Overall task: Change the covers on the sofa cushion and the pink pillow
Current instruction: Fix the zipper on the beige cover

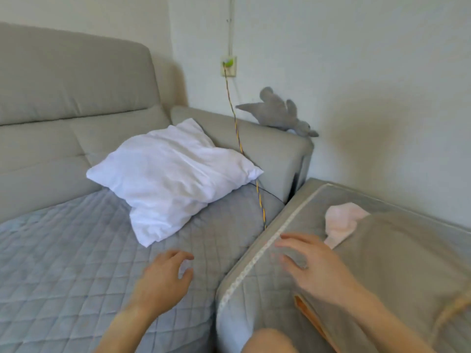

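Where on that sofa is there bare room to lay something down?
The quilted seat is bare left of the left hand and in front of the white pillow. The right side is crowded: sofa cushion, pink cloth, right hand.

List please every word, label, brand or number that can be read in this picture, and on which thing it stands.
None: no readable text shows anywhere.
White pillow: plain, no label seen.
Cushion: no words; only a pale trim along the edge.
Wall socket: any marking is too small and blurred.
Plush toy: no tag seen.
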A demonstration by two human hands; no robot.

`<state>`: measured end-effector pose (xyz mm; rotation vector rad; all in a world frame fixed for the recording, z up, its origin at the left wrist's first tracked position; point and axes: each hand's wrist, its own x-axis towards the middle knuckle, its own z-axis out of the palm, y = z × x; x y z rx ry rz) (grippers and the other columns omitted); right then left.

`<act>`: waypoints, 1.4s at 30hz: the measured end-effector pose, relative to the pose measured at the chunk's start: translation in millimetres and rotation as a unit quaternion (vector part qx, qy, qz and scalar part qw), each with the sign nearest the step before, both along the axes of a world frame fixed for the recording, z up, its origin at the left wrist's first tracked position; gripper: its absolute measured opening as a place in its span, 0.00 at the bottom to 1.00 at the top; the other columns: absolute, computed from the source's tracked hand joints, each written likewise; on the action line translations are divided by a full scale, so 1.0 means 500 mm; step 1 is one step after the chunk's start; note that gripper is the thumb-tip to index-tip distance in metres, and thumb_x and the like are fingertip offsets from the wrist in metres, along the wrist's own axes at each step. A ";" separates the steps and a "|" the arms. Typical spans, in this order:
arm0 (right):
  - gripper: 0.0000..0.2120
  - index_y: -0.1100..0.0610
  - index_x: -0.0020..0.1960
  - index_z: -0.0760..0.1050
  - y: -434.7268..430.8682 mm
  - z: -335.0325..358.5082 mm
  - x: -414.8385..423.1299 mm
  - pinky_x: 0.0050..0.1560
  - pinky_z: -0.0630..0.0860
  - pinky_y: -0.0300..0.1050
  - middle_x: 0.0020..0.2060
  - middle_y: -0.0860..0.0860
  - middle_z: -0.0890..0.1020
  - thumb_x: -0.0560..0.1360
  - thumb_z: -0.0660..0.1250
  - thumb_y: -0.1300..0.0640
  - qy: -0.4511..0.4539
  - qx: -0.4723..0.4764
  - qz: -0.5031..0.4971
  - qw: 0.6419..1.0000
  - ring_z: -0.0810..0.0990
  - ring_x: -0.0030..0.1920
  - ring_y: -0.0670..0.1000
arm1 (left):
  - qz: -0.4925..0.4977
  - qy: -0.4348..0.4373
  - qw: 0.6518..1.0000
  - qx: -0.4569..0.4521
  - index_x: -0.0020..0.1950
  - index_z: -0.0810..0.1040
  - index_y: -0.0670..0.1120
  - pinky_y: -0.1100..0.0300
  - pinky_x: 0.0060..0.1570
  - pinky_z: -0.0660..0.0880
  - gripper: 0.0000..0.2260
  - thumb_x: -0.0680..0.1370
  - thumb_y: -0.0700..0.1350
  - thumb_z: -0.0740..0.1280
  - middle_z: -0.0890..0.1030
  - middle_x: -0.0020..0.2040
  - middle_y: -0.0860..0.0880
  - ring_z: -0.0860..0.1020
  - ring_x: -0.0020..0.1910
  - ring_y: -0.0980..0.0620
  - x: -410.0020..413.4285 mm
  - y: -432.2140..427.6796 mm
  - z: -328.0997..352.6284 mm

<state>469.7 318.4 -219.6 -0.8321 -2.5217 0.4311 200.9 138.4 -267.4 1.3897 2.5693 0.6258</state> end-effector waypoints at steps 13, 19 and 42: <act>0.50 0.38 0.74 0.59 0.003 -0.088 0.106 0.76 0.44 0.62 0.80 0.46 0.47 0.59 0.38 0.15 -0.194 -0.032 -0.123 0.973 0.38 0.78 0.48 | 0.022 0.161 0.987 0.015 0.68 0.75 0.56 0.41 0.73 0.60 0.23 0.78 0.60 0.53 0.72 0.72 0.49 0.66 0.74 0.45 0.043 0.043 -0.127; 0.36 0.38 0.71 0.62 -0.019 -0.104 0.119 0.74 0.48 0.67 0.79 0.44 0.46 0.67 0.54 0.24 -0.236 -0.010 -0.068 0.969 0.39 0.79 0.55 | 0.028 0.159 0.987 0.021 0.69 0.74 0.57 0.42 0.74 0.59 0.23 0.79 0.61 0.52 0.71 0.73 0.49 0.63 0.76 0.47 0.041 0.044 -0.136; 0.09 0.49 0.55 0.60 -0.051 0.016 0.131 0.39 0.71 0.51 0.41 0.53 0.77 0.79 0.59 0.51 -0.192 0.009 -0.179 0.965 0.77 0.42 0.62 | 0.024 0.164 0.986 0.022 0.73 0.69 0.58 0.43 0.75 0.57 0.26 0.79 0.62 0.47 0.67 0.76 0.49 0.61 0.77 0.46 0.041 0.033 -0.144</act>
